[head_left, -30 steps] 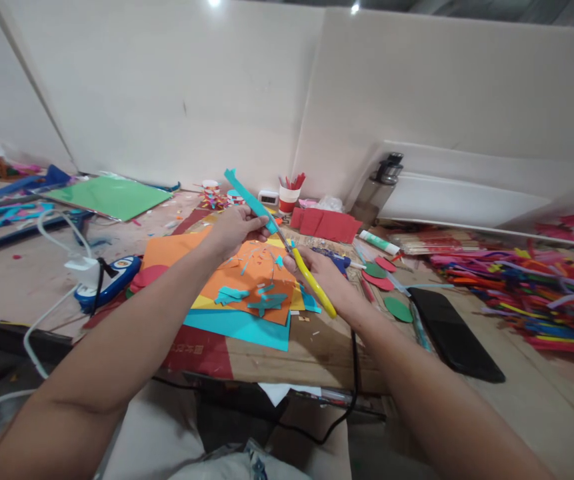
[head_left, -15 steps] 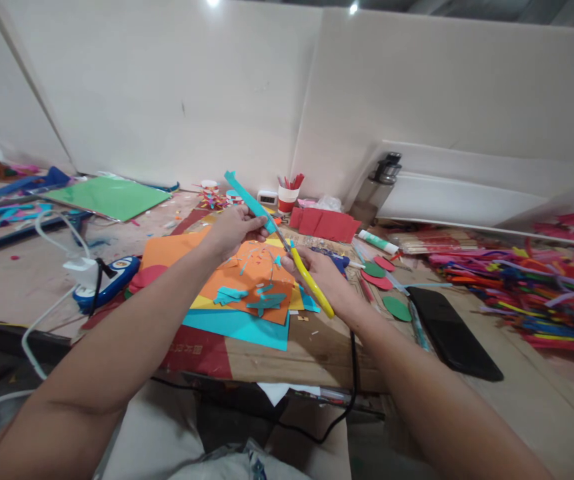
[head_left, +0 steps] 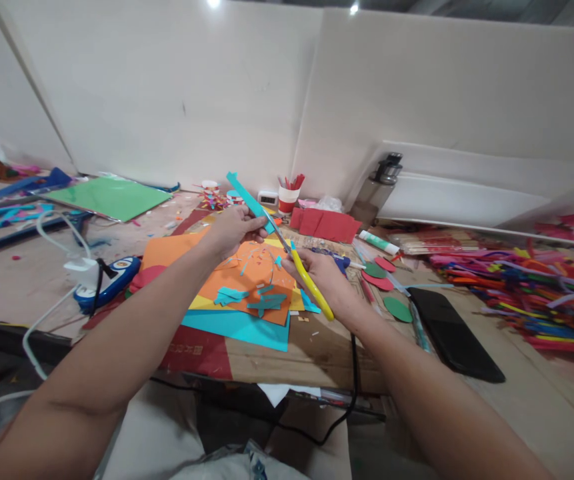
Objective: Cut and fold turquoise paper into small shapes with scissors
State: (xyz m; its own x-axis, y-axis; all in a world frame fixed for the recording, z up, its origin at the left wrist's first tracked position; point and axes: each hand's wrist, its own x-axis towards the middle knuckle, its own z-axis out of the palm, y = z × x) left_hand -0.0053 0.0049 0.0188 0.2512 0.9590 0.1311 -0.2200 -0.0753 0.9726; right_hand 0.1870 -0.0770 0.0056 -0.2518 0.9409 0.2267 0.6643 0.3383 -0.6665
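My left hand (head_left: pixel 233 231) is closed on a long teal paper strip (head_left: pixel 247 197) that sticks up and away to the left. My right hand (head_left: pixel 319 273) grips yellow-handled scissors (head_left: pixel 309 283), whose blades meet the strip's lower end just by my left fingers. Below both hands lie orange, yellow and teal paper sheets (head_left: pixel 237 293) strewn with teal offcuts.
A blue glue gun (head_left: pixel 109 280) with a white cable lies at left, a green sheet (head_left: pixel 107 197) behind it. Red paper pieces (head_left: pixel 324 224), a cup of sticks (head_left: pixel 288 195), a glue stick (head_left: pixel 377 242), a black phone (head_left: pixel 454 332) and a heap of coloured pipe cleaners (head_left: pixel 527 287) fill the right.
Both hands have stayed almost in place; the scissors have shifted slightly against the strip, and small teal scraps lie a bit differently on the orange sheet.
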